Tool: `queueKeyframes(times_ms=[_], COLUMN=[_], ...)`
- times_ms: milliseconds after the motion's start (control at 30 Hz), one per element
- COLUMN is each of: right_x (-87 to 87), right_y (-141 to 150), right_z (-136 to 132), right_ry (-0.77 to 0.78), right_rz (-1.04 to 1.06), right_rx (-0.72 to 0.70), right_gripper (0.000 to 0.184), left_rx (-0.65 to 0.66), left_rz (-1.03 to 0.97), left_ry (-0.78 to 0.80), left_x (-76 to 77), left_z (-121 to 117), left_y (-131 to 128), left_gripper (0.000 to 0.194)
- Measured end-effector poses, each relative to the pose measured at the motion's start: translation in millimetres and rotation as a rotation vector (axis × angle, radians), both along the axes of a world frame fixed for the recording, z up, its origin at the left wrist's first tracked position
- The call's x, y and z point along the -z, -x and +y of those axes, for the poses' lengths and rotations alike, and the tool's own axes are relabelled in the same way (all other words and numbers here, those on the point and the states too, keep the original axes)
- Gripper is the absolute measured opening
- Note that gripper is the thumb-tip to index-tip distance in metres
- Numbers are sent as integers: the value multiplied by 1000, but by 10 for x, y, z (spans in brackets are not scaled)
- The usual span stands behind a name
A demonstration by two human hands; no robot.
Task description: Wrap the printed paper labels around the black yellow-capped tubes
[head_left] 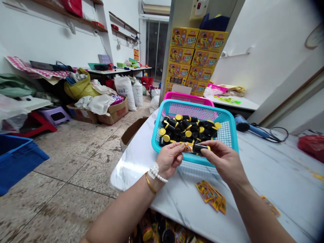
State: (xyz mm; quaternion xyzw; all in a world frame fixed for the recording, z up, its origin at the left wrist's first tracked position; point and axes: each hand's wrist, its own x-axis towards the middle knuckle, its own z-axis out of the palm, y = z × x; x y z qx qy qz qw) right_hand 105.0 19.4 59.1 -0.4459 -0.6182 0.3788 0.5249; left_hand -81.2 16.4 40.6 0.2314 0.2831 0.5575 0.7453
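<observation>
Over the near rim of the turquoise basket (202, 161), my left hand (170, 157) pinches the left end of a yellow-orange printed sleeve (187, 147). My right hand (224, 158) grips a small black container with a yellow lid (198, 148), lying sideways. The container's left end meets the sleeve; I cannot tell how far it is inside. Many similar black containers (181, 135) lie jumbled in the basket. A fanned stack of printed sleeves (209, 194) rests on the white table (177, 209), and another sleeve (270, 206) lies by my right forearm.
Below the table's near edge are several containers in printed sleeves (162, 233). A pink basket (187, 96) and stacked yellow boxes (194, 60) stand behind. To the right lies a blue corded tool (255, 129). A blue crate (20, 158) and a cardboard box (133, 131) are at left.
</observation>
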Motion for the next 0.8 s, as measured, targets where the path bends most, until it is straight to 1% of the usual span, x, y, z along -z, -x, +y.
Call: queueKeyframes(times_ms=[133, 200, 233, 333, 400, 500, 600, 700, 800], right_x=[18, 37, 45, 39, -2, -91, -136, -98, -33], right_y=[51, 75, 84, 88, 64, 5, -21, 14, 49], right_z=[-86, -119, -129, -133, -126, -116, -111, -101, -75], right_ry=[-67, -45, -33, -59, -99, -111, -32, 86, 165], right_rz=[-46, -37, -29, -39, -48, 33, 135, 147, 148], right_rx=[-79, -121, -121, -38, 23, 13, -82, -180, -178], right_gripper=[26, 24, 23, 23, 24, 20, 18, 20, 23], left_rx=[2, -8, -12, -2, 2, -23, -24, -7, 22], left_rz=[12, 45, 66, 104, 108, 93, 81, 56, 9], left_ry=[-20, -49, -64, -95, -93, -68, -50, -65, -68], left_x=[33, 42, 45, 52, 58, 68, 61, 36, 14], left_z=[-17, -40, -52, -75, -69, -45, -41, -56, -57], left_y=[6, -1, -4, -6, -1, 3, -4, -9, 5], left_gripper=[37, 38, 38, 40, 42, 43, 45, 44, 45])
